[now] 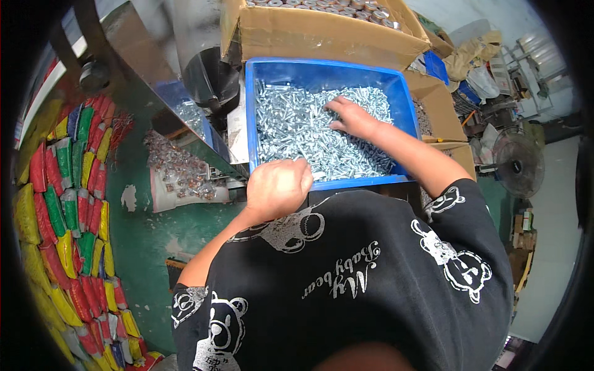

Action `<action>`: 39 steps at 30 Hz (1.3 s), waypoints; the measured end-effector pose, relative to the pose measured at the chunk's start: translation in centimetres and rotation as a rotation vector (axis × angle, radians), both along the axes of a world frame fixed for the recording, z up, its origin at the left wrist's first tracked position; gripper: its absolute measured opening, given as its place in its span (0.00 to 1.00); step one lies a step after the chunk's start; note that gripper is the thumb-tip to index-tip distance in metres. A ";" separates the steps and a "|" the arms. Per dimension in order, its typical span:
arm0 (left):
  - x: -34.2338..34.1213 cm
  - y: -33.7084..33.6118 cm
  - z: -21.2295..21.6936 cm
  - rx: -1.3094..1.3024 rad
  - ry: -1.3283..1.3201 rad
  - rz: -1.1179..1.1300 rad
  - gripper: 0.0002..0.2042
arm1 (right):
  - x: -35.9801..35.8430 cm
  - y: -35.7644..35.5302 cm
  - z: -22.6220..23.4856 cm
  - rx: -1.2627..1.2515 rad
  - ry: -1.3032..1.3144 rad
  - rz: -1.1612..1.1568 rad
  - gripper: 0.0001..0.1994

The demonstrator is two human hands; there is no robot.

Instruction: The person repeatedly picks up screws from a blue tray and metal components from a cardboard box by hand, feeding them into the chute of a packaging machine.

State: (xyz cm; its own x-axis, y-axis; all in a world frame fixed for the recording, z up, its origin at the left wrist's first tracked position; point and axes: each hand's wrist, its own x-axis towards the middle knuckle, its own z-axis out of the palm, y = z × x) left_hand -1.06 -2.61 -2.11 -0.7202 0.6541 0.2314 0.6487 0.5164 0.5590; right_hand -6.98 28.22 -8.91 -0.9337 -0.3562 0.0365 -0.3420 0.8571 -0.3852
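Note:
A blue plastic bin (328,67) sits before me, filled with a thick layer of loose silver screws (297,123). My right hand (352,119) reaches over the right side and rests on the screws, its thumb and fingers apart. At the near left corner of the bin, my left hand (278,185) is curled into a fist by the rim. Its fingertips are mostly hidden, so what it holds, if anything, does not show.
Behind the bin stands a cardboard box (328,38) of round metal parts. More cardboard boxes (436,105) are at the right, with a fan (518,164) beyond. A metal panel (167,93) rises at the left. Colourful packed bags (74,210) are stacked at far left.

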 end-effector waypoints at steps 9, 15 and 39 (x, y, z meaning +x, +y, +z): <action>-0.1 0.3 -0.7 0.074 0.075 -0.045 0.10 | -1.3 2.4 -2.3 -0.121 0.200 -0.115 0.14; 0.1 0.3 -1.0 0.126 0.137 -0.026 0.10 | -0.5 3.2 3.0 -0.898 -0.357 -0.566 0.10; 1.5 0.6 1.1 -0.022 0.038 0.084 0.12 | -14.7 -18.3 13.0 -1.257 -0.777 -0.508 0.14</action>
